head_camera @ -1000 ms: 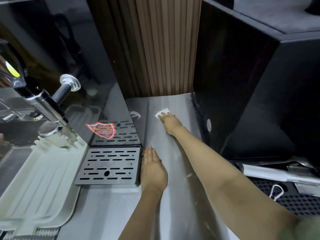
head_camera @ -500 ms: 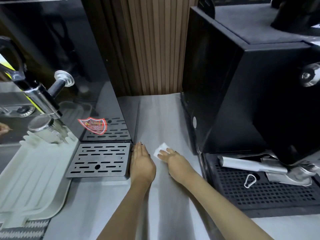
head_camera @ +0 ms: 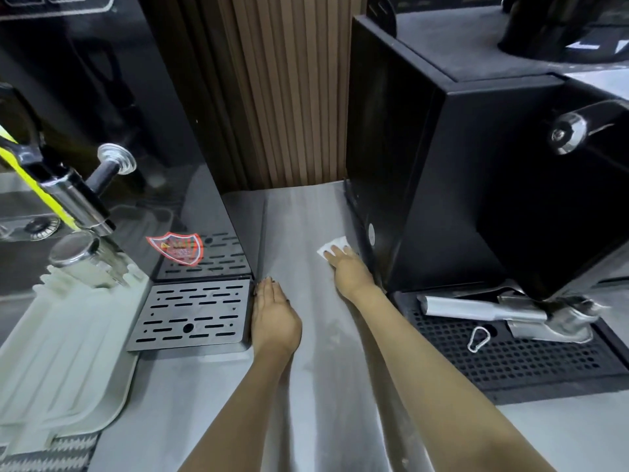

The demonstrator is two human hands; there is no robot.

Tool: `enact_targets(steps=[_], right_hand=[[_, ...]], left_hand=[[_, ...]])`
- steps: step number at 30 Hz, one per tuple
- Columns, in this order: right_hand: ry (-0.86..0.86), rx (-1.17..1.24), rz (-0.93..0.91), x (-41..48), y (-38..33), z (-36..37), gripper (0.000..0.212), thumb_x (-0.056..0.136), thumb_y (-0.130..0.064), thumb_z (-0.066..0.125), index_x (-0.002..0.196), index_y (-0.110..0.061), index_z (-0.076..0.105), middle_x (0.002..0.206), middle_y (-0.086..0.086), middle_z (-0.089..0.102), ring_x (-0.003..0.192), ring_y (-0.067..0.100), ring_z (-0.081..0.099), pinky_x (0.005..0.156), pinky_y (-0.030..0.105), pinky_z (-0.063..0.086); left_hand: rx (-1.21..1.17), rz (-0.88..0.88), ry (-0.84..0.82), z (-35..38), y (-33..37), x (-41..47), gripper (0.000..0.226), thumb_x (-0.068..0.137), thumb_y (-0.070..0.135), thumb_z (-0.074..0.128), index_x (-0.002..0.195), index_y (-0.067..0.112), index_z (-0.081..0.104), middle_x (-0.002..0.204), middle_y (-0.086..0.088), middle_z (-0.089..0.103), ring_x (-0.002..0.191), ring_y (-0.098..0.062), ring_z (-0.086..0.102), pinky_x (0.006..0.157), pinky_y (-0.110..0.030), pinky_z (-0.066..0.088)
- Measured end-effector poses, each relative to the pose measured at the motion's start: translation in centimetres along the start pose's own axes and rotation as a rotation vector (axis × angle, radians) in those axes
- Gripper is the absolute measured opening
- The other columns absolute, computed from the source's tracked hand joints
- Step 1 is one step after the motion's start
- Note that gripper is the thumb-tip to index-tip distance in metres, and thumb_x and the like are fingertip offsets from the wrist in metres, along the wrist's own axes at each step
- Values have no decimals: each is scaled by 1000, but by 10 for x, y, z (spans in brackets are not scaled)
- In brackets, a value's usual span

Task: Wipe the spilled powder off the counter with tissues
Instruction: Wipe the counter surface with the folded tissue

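White folded tissue sits pinned flat under the right hand, fingers straight and nothing curled round it, tight against the lower left corner of the big black box-shaped machine. Left hand lies palm down, fingers straight, holding nothing, well left of that machine on the brushed grey steel counter. Progress: approx mid-job, I'd say. No heaps of powder anywhere, but a faint pale haze (prob. residue, hard to tell w/ the glare) shows left of the machine's front, nearer the person. That strip looks left to do.
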State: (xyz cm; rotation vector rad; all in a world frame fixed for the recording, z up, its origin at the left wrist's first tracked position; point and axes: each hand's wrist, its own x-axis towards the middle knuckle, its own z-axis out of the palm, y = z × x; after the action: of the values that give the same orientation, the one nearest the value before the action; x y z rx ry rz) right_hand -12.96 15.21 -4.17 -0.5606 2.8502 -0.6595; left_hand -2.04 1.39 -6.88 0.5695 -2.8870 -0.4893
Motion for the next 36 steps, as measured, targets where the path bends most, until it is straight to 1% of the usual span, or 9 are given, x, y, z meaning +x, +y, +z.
enact_targets(steps=[6, 9, 14, 17, 19, 22, 25, 31, 36], right_hand=[[-222, 51, -265, -75, -10, 17, 40, 96, -14, 44, 136, -20, 48, 151, 1, 33, 141, 18, 26, 117, 25, 15], [-324, 48, -364, -142, -7, 12, 57, 87, 9, 32, 134, -17, 50, 148, 0, 38, 142, 18, 23, 118, 31, 19], [-101, 123, -293, -139, -14, -23, 63, 81, 15, 33, 136, -13, 47, 150, 3, 34, 142, 17, 24, 110, 11, 4], [26, 76, -93, -73, -10, -20, 60, 87, 7, 32, 140, -20, 41, 153, 7, 27, 141, 27, 26, 117, 32, 17], [16, 68, -10, -47, -8, -2, 59, 88, 4, 31, 142, -18, 35, 153, 9, 26, 140, 31, 24, 114, 38, 24], [57, 25, -41, -42, -6, 18, 60, 88, 6, 33, 143, -17, 32, 155, 3, 22, 145, 25, 13, 115, 36, 21], [31, 31, -138, -77, -17, 22, 65, 86, 11, 34, 144, -18, 33, 156, 2, 19, 146, 19, 8, 115, 32, 21], [-107, 35, -252, -203, -42, 23, 63, 91, 8, 32, 147, -20, 25, 158, -3, 11, 146, 16, 6, 116, 26, 8], [97, -30, -19, -123, -27, 2, 58, 85, 11, 33, 138, -11, 40, 151, 8, 28, 140, 28, 23, 113, 36, 22]], left_hand=[[-24, 15, -8, -5, 3, -1, 57, 90, 7, 30, 145, 0, 17, 155, -13, 14, 144, -24, 8, 118, -29, 4], [-76, 23, -11, -8, 2, -2, 49, 92, 5, 31, 141, -3, 28, 152, -16, 23, 142, -26, 15, 117, -30, 9], [-203, 62, -3, -19, 3, -23, 36, 95, 8, 38, 128, -6, 45, 141, -18, 40, 133, -28, 30, 110, -32, 23], [-190, 123, 5, -25, -5, -43, 36, 95, 9, 39, 128, -6, 46, 142, -18, 38, 134, -28, 29, 112, -30, 20], [-148, 172, -22, -25, -15, -58, 42, 97, 16, 37, 134, -4, 40, 147, -17, 32, 138, -27, 24, 115, -28, 14], [-10, 229, -108, -25, -32, -78, 61, 97, 39, 17, 145, 1, 21, 155, -11, 14, 144, -22, 7, 116, -25, 0], [58, 268, -121, -27, -37, -87, 80, 82, 48, -5, 147, 5, 15, 156, -8, 10, 144, -18, 5, 114, -22, -5], [42, 234, -108, -24, -36, -86, 56, 98, 31, 16, 148, 6, 13, 157, -7, 8, 144, -17, 4, 116, -25, 0], [24, 239, -95, -25, -35, -85, 59, 94, 30, 14, 147, 5, 18, 156, -7, 13, 144, -18, 8, 115, -23, -1]])
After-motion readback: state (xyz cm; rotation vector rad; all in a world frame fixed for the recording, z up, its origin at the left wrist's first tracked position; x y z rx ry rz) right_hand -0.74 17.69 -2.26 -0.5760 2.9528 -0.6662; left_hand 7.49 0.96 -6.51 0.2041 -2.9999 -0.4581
